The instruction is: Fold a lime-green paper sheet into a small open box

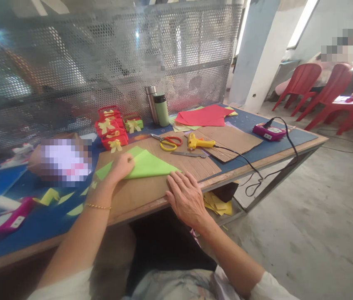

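Note:
A sheet of bright green paper [151,163], folded over to a point on the right, lies on a flat piece of cardboard [138,196]. My left hand [122,167] has its fingers curled closed at the paper's left part; the fingertips are partly hidden. At the pointed right corner, my right hand [186,196] lies palm down with fingers stretched out, its tips touching the paper's end. Just beyond the paper are scissors [167,143] with red and yellow handles, a metal blade [189,154] and a yellow glue gun [200,142].
Red paper boxes [113,135] with yellow bows stand behind my left hand. A green bottle [161,111] and red sheets [203,116] are at the back. The glue gun's cord runs to a purple power strip [270,131]. Yellow scraps [50,196] lie left.

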{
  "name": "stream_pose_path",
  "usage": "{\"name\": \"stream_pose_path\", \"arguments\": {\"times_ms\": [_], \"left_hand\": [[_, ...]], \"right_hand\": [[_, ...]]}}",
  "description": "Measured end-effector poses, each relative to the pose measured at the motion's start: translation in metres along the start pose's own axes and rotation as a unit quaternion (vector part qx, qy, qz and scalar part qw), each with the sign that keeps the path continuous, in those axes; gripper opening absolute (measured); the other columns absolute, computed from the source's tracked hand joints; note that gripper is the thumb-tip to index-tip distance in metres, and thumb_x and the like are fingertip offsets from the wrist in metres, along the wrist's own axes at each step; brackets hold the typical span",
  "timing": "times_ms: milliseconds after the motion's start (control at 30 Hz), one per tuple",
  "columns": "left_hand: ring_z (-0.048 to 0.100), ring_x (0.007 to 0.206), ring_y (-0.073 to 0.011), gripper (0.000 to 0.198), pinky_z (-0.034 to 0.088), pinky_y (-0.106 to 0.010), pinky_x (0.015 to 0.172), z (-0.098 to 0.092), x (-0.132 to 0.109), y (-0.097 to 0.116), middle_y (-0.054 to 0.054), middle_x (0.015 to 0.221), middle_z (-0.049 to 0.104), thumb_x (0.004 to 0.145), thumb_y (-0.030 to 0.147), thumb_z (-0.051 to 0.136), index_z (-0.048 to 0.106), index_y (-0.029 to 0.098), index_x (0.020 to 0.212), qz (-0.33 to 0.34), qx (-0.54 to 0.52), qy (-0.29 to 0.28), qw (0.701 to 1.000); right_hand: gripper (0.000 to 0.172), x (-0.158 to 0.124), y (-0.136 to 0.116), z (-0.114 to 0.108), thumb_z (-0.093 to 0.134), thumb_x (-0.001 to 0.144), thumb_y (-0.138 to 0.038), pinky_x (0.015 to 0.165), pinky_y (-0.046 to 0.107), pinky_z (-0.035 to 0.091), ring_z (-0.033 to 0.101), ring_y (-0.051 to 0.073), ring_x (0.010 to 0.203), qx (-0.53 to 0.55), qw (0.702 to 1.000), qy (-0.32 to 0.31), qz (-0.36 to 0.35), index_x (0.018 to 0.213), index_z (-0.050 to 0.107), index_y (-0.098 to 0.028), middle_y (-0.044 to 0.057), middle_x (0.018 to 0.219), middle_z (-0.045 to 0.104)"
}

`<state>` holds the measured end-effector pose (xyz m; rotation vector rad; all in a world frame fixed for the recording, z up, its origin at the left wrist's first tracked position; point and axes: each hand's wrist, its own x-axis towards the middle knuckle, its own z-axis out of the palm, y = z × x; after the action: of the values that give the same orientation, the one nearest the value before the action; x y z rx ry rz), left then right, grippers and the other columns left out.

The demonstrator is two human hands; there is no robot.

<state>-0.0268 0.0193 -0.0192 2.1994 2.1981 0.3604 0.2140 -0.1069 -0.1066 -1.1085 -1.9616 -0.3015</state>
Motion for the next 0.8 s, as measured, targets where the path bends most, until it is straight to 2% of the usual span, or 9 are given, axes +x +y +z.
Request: {"name": "stream_pose_path", "arguments": {"times_ms": [500, 667, 800], "left_hand": [[0.068, 0.09, -0.0239, 0.027, 0.048, -0.03, 0.076, 0.0027, -0.0046, 0.0056, -0.01, 0.098, 0.077, 0.082, 0.016, 0.051, 0.073, 0.017, 0.096, -0.024, -0.022, 0.003, 0.999], [0.068, 0.083, -0.0221, 0.031, 0.048, -0.029, 0.075, 0.0029, -0.0065, 0.0061, -0.009, 0.092, 0.076, 0.081, 0.014, 0.052, 0.072, 0.016, 0.105, -0.036, -0.038, -0.013, 0.999], [0.067, 0.08, -0.0212, 0.031, 0.049, -0.03, 0.077, 0.0055, -0.0057, 0.0035, -0.007, 0.088, 0.075, 0.08, 0.015, 0.053, 0.072, 0.016, 0.105, -0.031, -0.064, -0.003, 0.997]], "right_hand": [[0.034, -0.0051, 0.0003, 0.0072, 0.049, 0.103, -0.027, 0.113, 0.046, 0.037, 0.059, 0.027, 0.129, 0.0, 1.0, 0.03, -0.003, 0.13, 0.063, -0.012, 0.015, 0.134, 0.069], [0.034, -0.0054, 0.0015, 0.0064, 0.049, 0.103, -0.028, 0.114, 0.046, 0.036, 0.059, 0.028, 0.129, -0.008, 1.0, 0.02, -0.009, 0.129, 0.064, -0.01, 0.015, 0.133, 0.069], [0.034, -0.0055, 0.0021, 0.0064, 0.049, 0.103, -0.028, 0.114, 0.046, 0.036, 0.058, 0.027, 0.129, -0.008, 1.0, 0.022, -0.011, 0.128, 0.064, -0.01, 0.015, 0.133, 0.07]]}}
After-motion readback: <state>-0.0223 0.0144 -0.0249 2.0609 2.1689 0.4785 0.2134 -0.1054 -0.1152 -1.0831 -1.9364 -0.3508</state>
